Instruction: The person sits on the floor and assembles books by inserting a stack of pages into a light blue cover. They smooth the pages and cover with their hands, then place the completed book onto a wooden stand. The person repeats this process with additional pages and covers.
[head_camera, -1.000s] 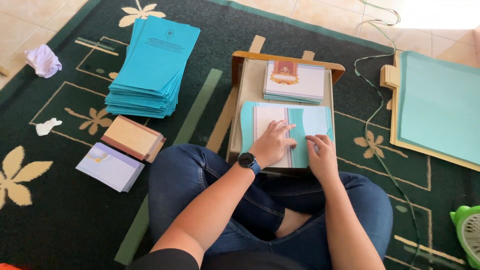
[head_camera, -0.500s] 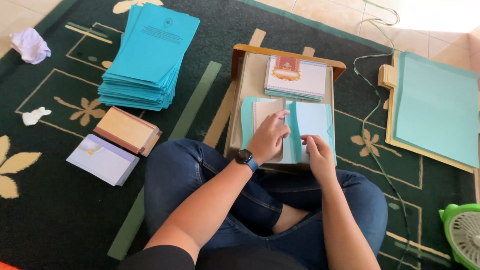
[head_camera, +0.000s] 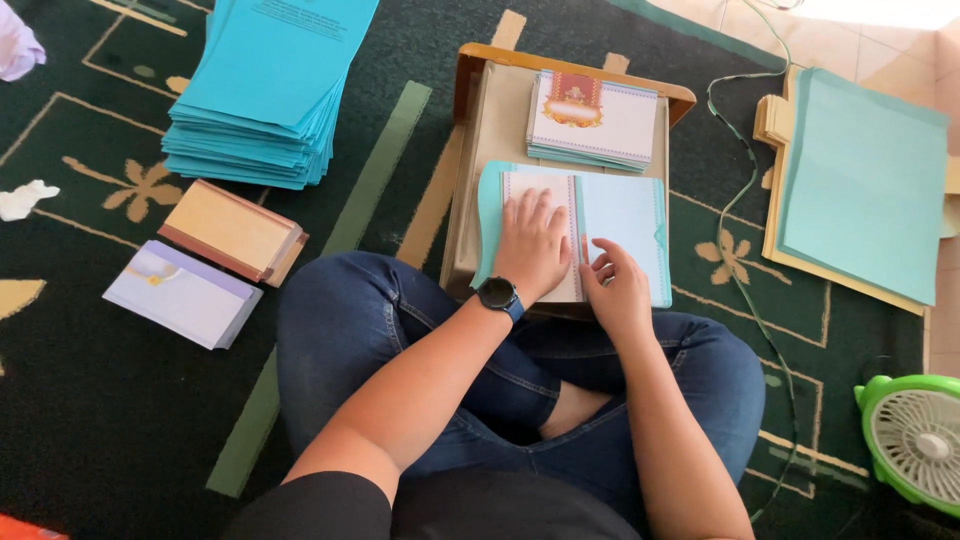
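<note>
- On the dark green patterned carpet (head_camera: 90, 430), the person sits cross-legged with a small wooden worktop (head_camera: 480, 120) in front of the knees; the camera has drifted closer since a second ago, so everything looks bigger, but the surroundings haven't shifted.
- The tall stack of turquoise sheets (head_camera: 265, 90) to the left and the pale teal sheets on a board (head_camera: 860, 180) to the right sit where they were.
- The open card (head_camera: 615, 215) lies on the worktop's near half. Half a second ago its teal flap was lifted mid-turn; now it's down flat, so the fold looks done to me.
- Left hand (head_camera: 535, 245) is spread open, palm pressing the card's left page.
- Right hand (head_camera: 615, 285) is loosely open, fingertips resting on the card's near edge, gripping nothing.
- A finished pile of cards (head_camera: 600, 125) sits behind it.
</note>
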